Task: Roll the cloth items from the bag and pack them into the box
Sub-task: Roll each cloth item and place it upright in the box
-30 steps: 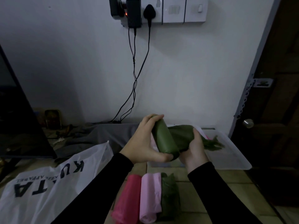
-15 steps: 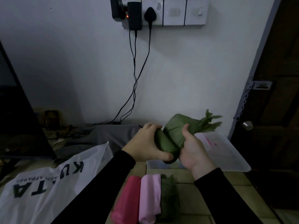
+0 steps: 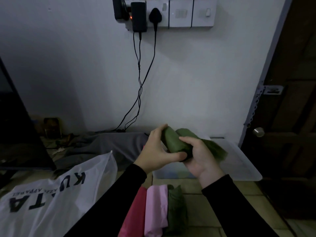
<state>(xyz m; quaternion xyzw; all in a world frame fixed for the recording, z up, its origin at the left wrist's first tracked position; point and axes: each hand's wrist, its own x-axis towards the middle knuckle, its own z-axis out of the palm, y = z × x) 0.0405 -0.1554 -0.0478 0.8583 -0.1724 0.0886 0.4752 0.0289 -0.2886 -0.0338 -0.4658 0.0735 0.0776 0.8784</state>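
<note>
Dim tiled floor lies under you: white plastic bag with black lettering (image 3: pixel 51 199) at eight o'clock, three rolled cloths (image 3: pixel 153 211) at six. Your left hand (image 3: pixel 159 151) and right hand (image 3: pixel 201 156) both curl closed around the olive-green cloth roll (image 3: pixel 174 142), above the translucent plastic box (image 3: pixel 239 161) at three o'clock.

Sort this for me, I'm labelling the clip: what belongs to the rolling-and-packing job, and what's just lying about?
Job: green cloth held in left hand and right hand; red roll, pink roll, dark green roll; white bag; clear box.

Lying about: wall plugs, cables, grey fabric.
</note>
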